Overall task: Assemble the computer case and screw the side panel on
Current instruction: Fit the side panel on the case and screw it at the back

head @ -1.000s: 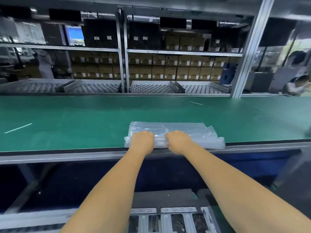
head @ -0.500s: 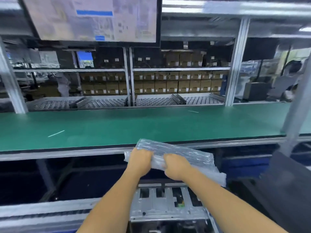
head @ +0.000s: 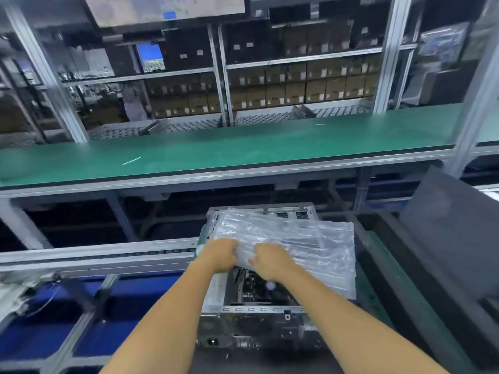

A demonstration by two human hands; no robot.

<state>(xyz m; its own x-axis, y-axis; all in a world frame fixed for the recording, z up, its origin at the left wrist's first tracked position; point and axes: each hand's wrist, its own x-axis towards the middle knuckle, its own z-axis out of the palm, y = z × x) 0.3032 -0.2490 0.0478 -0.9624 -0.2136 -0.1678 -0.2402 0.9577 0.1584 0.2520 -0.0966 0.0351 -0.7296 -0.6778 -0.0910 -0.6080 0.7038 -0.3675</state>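
Two hands (head: 244, 259) grip one plastic-wrapped panel (head: 297, 238) over one open case (head: 256, 314).

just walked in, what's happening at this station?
A person grips a plastic-wrapped package by its near edge with both hands, left hand and right hand, holding it over an open computer case lying below the green conveyor belt. The case's inside, with board and cables, shows under the package. What the plastic holds cannot be made out. A dark side panel leans to the right, not yet fitted; no screwing has started.
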